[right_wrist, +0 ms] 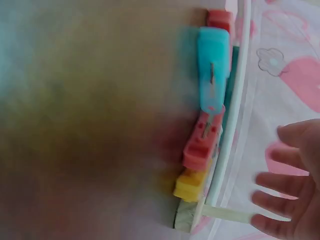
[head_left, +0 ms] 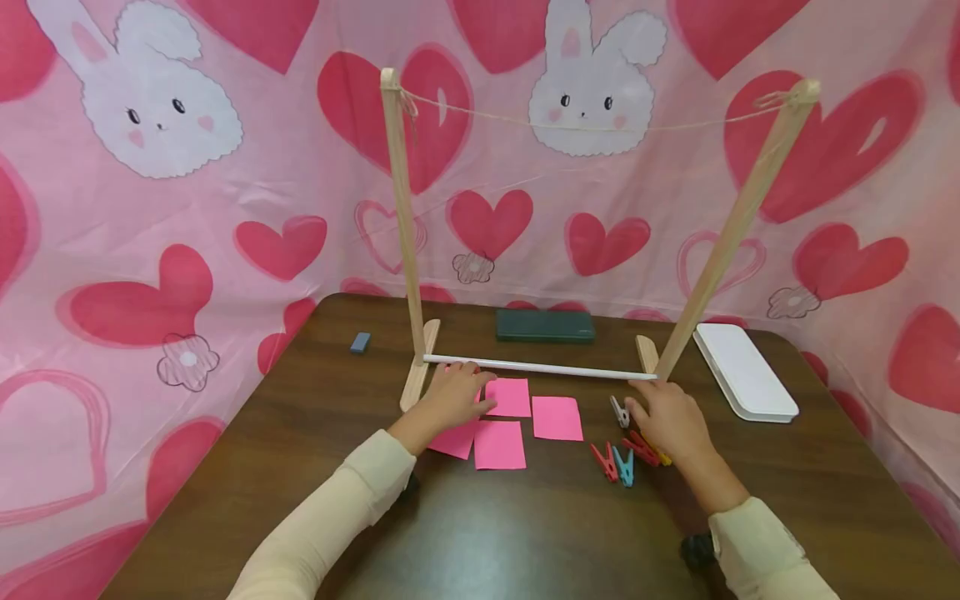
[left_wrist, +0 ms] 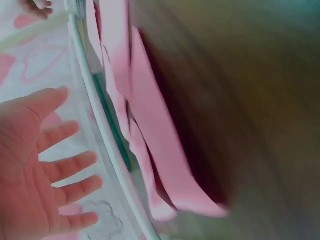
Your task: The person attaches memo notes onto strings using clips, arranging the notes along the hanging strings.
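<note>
Here, pink squares (head_left: pixel 501 446) below and beside left grip (head_left: pixel 452 396), clothespins (head_left: pixel 625 470) near right grip (head_left: pixel 670 419), both spread wide.

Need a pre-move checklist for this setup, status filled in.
1. String tied to both wooden posts: ok.
2. Left hand empty: ok.
3. Right hand empty: ok.
4. Hands off the white rod: cannot tell, both sit close to it.
5. Pink notes uncovered: not ok, left hand overlaps some in the head view.
6. Clothespins unobstructed: not ok, right hand partly hides the yellow one in the head view.
</note>
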Action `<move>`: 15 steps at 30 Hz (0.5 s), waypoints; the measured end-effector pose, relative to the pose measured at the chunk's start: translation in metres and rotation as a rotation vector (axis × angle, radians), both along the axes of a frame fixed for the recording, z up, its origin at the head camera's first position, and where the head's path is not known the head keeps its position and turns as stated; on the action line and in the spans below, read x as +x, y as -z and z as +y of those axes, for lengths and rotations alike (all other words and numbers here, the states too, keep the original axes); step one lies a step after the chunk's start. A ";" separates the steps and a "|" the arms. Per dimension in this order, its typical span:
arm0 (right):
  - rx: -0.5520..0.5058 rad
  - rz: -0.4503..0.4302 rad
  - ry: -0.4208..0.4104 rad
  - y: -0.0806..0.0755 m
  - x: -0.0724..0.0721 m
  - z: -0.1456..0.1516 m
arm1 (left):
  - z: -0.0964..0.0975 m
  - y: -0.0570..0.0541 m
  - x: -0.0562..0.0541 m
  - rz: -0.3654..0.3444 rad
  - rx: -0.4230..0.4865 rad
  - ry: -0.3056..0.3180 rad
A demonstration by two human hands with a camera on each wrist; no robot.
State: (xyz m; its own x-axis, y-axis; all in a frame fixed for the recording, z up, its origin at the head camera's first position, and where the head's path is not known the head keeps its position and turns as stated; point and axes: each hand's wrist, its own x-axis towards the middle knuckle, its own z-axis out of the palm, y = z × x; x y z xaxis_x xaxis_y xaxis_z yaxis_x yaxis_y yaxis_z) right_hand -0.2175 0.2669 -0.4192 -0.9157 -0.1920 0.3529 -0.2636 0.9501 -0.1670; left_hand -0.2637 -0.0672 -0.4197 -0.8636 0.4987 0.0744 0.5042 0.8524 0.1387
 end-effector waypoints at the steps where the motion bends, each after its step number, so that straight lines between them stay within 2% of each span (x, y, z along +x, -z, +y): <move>1: -0.009 -0.036 0.007 -0.002 -0.002 0.000 | 0.006 -0.001 -0.001 -0.009 -0.014 0.012; 7: -0.001 -0.320 0.071 -0.011 -0.020 0.003 | 0.046 -0.007 -0.008 -0.048 -0.153 0.074; 12: 0.043 -0.451 0.122 -0.010 -0.037 0.005 | 0.077 -0.003 -0.012 -0.060 -0.244 0.125; 15: 0.063 -0.532 0.175 -0.007 -0.044 0.001 | 0.087 0.001 -0.012 -0.066 -0.286 0.128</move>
